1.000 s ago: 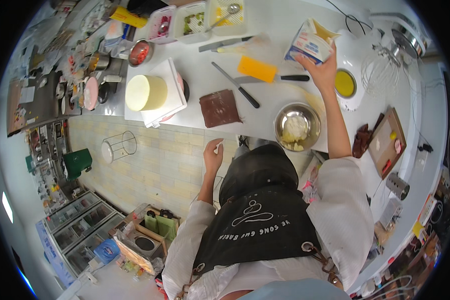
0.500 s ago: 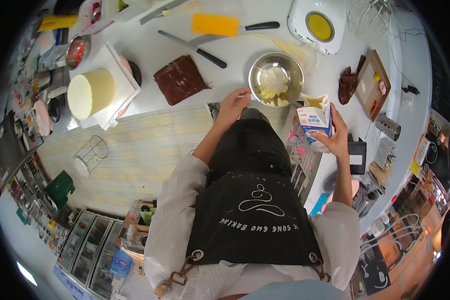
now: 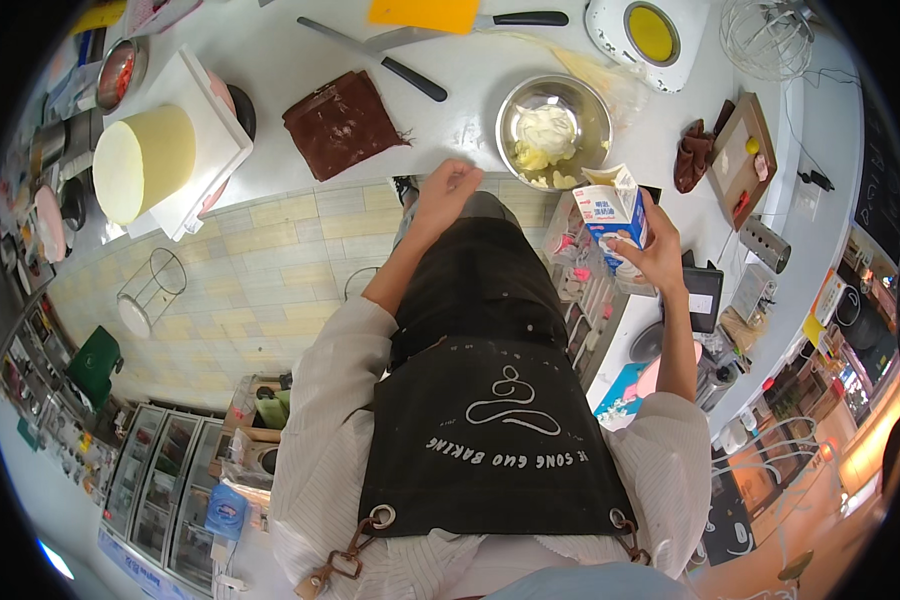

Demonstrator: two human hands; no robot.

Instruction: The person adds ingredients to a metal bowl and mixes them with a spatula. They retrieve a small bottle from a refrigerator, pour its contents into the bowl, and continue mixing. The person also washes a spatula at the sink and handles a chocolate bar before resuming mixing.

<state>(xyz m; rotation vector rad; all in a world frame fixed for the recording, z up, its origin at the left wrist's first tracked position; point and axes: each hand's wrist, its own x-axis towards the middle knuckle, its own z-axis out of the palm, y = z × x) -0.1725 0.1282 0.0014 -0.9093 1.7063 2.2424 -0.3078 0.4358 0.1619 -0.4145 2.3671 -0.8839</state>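
My right hand [image 3: 658, 245] is wrapped round a blue and white cream carton [image 3: 610, 212], its opened top leaning over the near right rim of a metal bowl [image 3: 599, 110]. Inside the bowl lies a mound of white cream [image 3: 546, 130] with pale yellow lumps [image 3: 535, 162] beside it. Left of the bowl, at the table's front edge, my left hand [image 3: 446, 195] is loosely closed, touching nothing, and no object shows in it. A folded brown cloth [image 3: 342, 125] lies on the table farther left.
A pale round cake [image 3: 145, 165] stands on a white board at the left. Behind lie a black-handled knife [image 3: 410, 75] and an orange scraper [image 3: 425, 12]. A white scale [image 3: 630, 15], a whisk [image 3: 765, 38] and a wooden tray [image 3: 745, 160] are at the right.
The carton has come closer to the bowl and tips toward it. The white cream in the bowl looks larger. My left hand has drawn away from the bowl, and the view has shifted.
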